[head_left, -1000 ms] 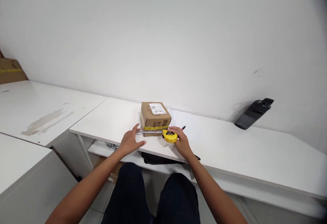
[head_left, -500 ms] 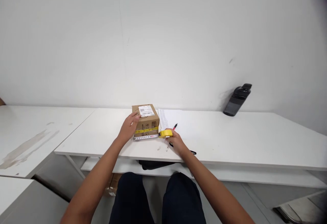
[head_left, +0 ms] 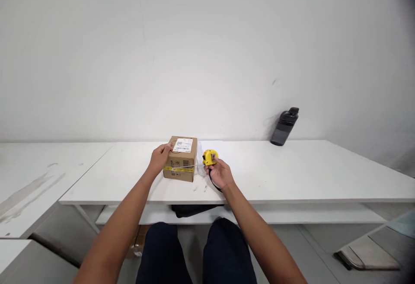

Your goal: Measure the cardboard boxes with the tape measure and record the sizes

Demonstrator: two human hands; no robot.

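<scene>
A small cardboard box (head_left: 181, 163) with a white shipping label and yellow tape sits on the white table (head_left: 275, 176). My left hand (head_left: 158, 157) grips the box's upper left corner, fingers curled over its edge. My right hand (head_left: 218, 173) holds a yellow tape measure (head_left: 209, 157) lifted just right of the box. A thin strip of its blade runs left across the box's front. A black cord hangs from the tape measure under my palm.
A dark water bottle (head_left: 284, 126) leans against the wall at the back right of the table. A sheet of paper (head_left: 201, 154) lies behind the box. Another white table (head_left: 39, 176) adjoins on the left. A dark bag (head_left: 194, 209) lies on the shelf below.
My left hand has moved from the table onto the box's top corner. My right hand has lifted the tape measure off the table and the blade has shortened. The camera has swung right.
</scene>
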